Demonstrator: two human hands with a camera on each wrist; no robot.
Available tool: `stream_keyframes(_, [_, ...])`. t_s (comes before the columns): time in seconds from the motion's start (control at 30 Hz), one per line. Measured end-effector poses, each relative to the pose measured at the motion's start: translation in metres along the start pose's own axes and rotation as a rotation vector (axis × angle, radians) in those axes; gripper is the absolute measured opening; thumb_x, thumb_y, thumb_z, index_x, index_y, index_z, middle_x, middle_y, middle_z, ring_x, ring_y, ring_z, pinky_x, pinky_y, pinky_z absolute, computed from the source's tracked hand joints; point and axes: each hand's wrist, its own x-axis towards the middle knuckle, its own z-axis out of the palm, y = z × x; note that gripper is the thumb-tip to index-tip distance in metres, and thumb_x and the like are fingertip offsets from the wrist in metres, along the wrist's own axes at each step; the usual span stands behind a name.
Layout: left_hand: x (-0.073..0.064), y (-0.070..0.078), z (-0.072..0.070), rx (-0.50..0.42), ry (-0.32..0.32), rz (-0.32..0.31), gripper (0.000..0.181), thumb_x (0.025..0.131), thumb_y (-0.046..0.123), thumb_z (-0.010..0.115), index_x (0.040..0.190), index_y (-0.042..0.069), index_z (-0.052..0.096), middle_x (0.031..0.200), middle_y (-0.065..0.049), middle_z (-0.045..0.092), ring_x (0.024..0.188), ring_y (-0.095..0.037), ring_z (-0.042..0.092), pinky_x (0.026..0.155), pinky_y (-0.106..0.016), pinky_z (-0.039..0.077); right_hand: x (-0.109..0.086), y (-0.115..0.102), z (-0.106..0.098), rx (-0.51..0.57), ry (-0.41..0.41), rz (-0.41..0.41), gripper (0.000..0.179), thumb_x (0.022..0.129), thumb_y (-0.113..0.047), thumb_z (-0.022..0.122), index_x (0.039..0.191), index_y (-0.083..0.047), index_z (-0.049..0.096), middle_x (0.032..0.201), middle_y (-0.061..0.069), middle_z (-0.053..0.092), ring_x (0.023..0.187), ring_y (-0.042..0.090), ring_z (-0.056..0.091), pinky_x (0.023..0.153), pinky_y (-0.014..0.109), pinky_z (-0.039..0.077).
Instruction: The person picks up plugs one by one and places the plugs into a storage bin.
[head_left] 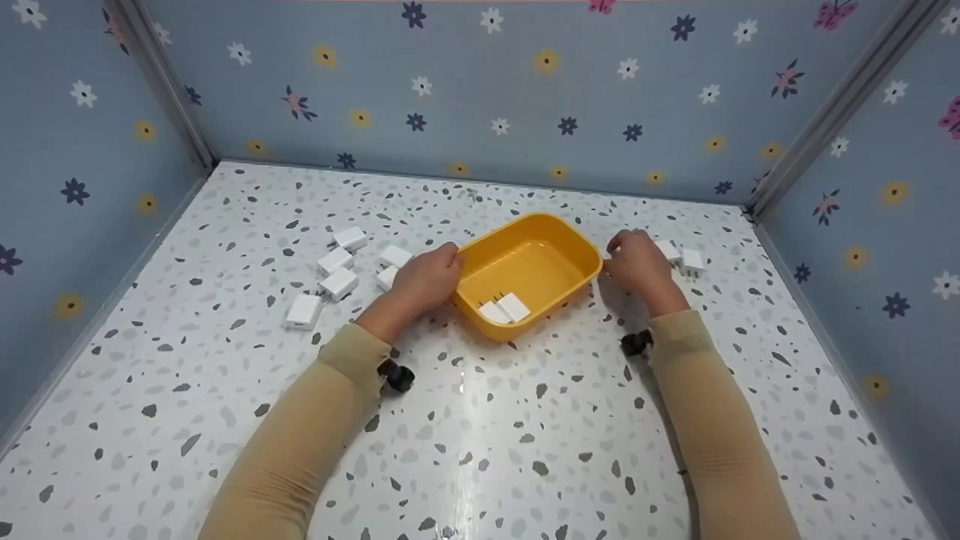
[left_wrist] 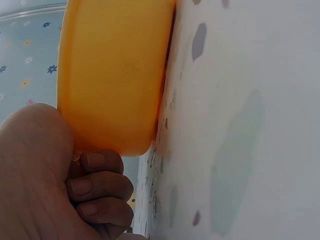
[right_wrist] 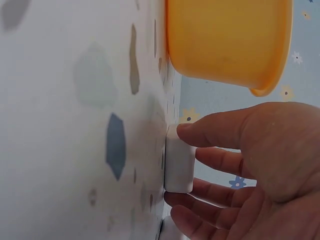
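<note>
An open yellow bin [head_left: 570, 292] stands on the speckled table, with two white charger plugs [head_left: 514, 307] lying in its near left corner. My left hand [head_left: 427, 279] grips the bin's left end; in the left wrist view, the thumb is up by the rim and the fingers [left_wrist: 100, 186] curl beneath it. Just beyond the bin's right end is my right hand [head_left: 639, 264]. The right wrist view shows its thumb and fingers pinching a white charger plug [right_wrist: 179, 160] low at the tabletop. Two more charger plugs [head_left: 691, 262] lie beside that hand's right side.
Several white charger plugs [head_left: 335, 260] lie scattered left of the bin, a couple of them close behind my left hand. Blue flowered panels [head_left: 480, 90] enclose the table [head_left: 480, 435] at the back and both sides.
</note>
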Motion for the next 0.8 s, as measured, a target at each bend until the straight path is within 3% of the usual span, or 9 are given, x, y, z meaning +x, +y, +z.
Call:
stream_keyframes(0.23, [-0.0004, 0.0007, -0.0002, 0.034, -0.001, 0.011, 0.040, 0.118, 0.036, 0.032, 0.128, 0.009, 0.059, 0.107, -0.014, 0.064, 0.096, -0.033, 0.059, 0.091, -0.052, 0.049, 0.0003, -0.0032, 0.0001, 0.003, -0.034, 0.021, 0.040, 0.110, -0.020, 0.060, 0.145, 0.000, 0.061, 0.156, 0.026, 0.048, 0.118, 0.040, 0.059, 0.105, 0.058, 0.053])
stream_keyframes(0.5, [0.0010, 0.0007, 0.0000, 0.024, -0.004, 0.001, 0.040, 0.118, 0.037, 0.032, 0.130, 0.010, 0.059, 0.108, -0.013, 0.064, 0.096, -0.032, 0.059, 0.091, -0.051, 0.048, 0.0007, -0.0049, 0.0015, -0.003, -0.030, 0.047, 0.041, 0.113, -0.023, 0.059, 0.148, -0.001, 0.060, 0.155, 0.025, 0.050, 0.123, 0.039, 0.058, 0.110, 0.059, 0.051])
stream_keyframes(0.8, [0.0011, 0.0006, -0.0004, 0.032, -0.006, -0.002, 0.039, 0.118, 0.038, 0.033, 0.129, 0.011, 0.059, 0.107, -0.013, 0.064, 0.096, -0.034, 0.059, 0.091, -0.051, 0.048, 0.0002, -0.0021, 0.0009, 0.014, -0.008, 0.014, 0.043, 0.109, -0.021, 0.063, 0.146, 0.001, 0.062, 0.152, 0.025, 0.053, 0.127, 0.040, 0.057, 0.113, 0.060, 0.049])
